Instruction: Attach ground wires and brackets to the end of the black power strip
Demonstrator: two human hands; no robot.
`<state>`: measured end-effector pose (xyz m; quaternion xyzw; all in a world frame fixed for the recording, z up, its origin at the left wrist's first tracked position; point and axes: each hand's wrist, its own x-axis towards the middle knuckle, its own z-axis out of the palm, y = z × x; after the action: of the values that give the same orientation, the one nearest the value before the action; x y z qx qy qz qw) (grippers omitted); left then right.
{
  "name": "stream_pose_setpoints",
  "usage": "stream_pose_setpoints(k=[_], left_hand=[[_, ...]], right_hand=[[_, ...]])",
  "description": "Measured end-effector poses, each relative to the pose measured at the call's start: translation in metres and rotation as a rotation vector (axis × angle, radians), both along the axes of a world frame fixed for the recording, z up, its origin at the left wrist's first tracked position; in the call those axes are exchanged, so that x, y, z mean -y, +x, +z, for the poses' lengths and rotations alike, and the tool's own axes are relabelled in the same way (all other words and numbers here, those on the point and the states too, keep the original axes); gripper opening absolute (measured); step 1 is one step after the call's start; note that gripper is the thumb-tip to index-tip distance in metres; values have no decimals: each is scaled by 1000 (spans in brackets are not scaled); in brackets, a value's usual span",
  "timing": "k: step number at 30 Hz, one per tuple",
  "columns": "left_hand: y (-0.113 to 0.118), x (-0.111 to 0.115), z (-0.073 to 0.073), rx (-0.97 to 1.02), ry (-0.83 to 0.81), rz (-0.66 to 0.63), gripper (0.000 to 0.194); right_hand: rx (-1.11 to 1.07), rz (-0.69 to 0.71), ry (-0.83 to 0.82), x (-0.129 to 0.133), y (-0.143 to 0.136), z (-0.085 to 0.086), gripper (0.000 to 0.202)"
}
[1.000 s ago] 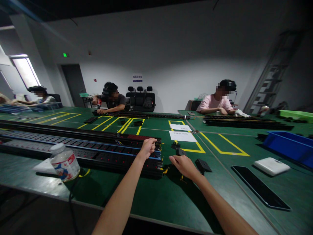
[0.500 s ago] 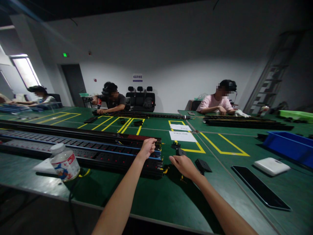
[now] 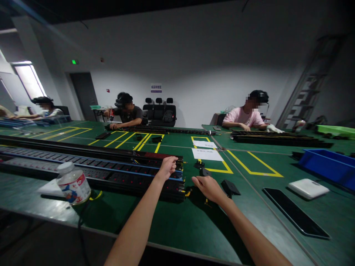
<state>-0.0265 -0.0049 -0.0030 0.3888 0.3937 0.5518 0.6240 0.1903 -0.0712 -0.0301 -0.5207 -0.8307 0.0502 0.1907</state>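
My left hand (image 3: 168, 168) is curled into a loose fist over the right ends of long black rails (image 3: 111, 181) with blue edges and red-marked slots. Nothing shows in its fingers. To the right of the rail ends, my right hand (image 3: 208, 186) is also closed, thumb side toward the rails, with no object visible in it. Short yellow wires (image 3: 188, 193) stick out of the rail ends between the hands. Just beyond my right hand lie small black parts (image 3: 205, 171), and a black block (image 3: 230, 187) sits to its right.
A plastic bottle (image 3: 73, 184) stands at left before the rails. To the right lie a black phone (image 3: 295, 212), a white box (image 3: 308, 188) and a blue bin (image 3: 330, 166). Paper sheets (image 3: 208, 154) lie ahead. Across the green table, one person holds a red power tool (image 3: 112, 115); another person (image 3: 246, 114) sits at right.
Both my hands stay where they were. Across the table, the person at right has shifted slightly left and lowered an arm; the person with the power tool has moved only a little.
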Motion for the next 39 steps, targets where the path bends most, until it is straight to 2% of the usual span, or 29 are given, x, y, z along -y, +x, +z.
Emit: stream_pose_setpoints(k=[39], left_hand=[[1,0,1,4,-7,0,29]], right_hand=[[14,10,-2,-1,0,-1,53]])
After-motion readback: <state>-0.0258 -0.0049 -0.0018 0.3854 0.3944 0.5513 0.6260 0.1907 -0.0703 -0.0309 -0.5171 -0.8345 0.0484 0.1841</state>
